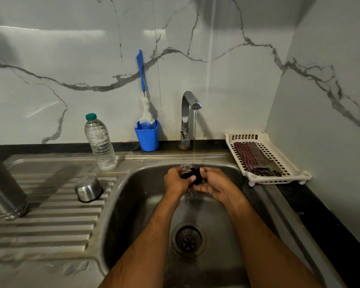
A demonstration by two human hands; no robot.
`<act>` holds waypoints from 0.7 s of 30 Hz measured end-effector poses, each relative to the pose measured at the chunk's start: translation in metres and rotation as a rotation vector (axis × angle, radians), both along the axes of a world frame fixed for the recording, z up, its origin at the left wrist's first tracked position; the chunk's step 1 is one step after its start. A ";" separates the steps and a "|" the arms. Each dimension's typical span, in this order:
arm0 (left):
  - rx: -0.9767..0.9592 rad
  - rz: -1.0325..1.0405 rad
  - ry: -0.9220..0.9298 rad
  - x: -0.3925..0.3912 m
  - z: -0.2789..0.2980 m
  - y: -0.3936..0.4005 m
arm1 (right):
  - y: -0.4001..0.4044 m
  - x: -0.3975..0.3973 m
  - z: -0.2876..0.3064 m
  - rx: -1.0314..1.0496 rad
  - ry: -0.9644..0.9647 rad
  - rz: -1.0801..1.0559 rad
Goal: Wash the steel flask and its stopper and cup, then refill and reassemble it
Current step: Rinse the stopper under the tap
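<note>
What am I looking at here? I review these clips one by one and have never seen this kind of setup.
There is no robot: one camera on a person's head looks down at their bare hands over a steel sink. The left hand and right hand together hold a small black stopper under water running from the tap. On the ribbed drainboard to the left stand the steel flask, mouth down, and its steel cup, also upside down. A plastic water bottle, a blue holder with a bottle brush, and a white tray holding a checked cloth sit around the sink.
</note>
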State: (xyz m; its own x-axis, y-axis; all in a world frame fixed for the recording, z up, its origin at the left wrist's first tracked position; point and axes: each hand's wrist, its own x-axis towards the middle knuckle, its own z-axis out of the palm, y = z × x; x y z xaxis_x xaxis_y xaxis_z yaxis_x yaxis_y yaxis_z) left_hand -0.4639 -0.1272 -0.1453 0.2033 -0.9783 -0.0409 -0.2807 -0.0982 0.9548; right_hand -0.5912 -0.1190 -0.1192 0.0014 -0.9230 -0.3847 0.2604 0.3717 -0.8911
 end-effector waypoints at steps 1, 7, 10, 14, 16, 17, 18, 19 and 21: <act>0.002 0.007 -0.001 0.000 0.000 0.000 | 0.001 0.000 0.001 0.004 -0.006 0.004; 0.104 -0.055 -0.025 0.000 0.000 0.001 | 0.005 0.000 0.003 0.015 0.082 0.057; 0.177 -0.039 -0.008 0.001 -0.001 0.000 | 0.003 0.001 -0.002 0.033 0.198 0.111; 0.251 0.006 0.073 0.001 -0.003 -0.002 | 0.002 0.000 -0.003 0.035 0.273 0.115; 0.273 -0.002 0.121 0.001 -0.002 -0.003 | 0.001 -0.001 -0.003 0.019 0.278 0.112; 0.284 -0.010 0.156 0.001 -0.001 -0.003 | 0.000 -0.001 -0.004 0.012 0.278 0.110; 0.293 -0.017 0.195 0.000 0.001 -0.002 | 0.000 0.000 -0.004 0.005 0.278 0.104; 0.299 -0.023 0.231 0.000 0.002 -0.002 | -0.001 0.000 -0.004 0.000 0.278 0.098; 0.301 -0.022 0.298 0.000 0.001 -0.002 | 0.000 0.001 -0.004 -0.008 0.276 0.081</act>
State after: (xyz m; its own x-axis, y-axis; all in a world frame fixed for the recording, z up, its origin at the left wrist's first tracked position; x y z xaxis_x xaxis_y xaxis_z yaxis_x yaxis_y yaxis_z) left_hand -0.4640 -0.1289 -0.1439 0.1183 -0.9178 -0.3790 -0.0015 -0.3818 0.9242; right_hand -0.5906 -0.1191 -0.1237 -0.0282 -0.9272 -0.3736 -0.0226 0.3742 -0.9271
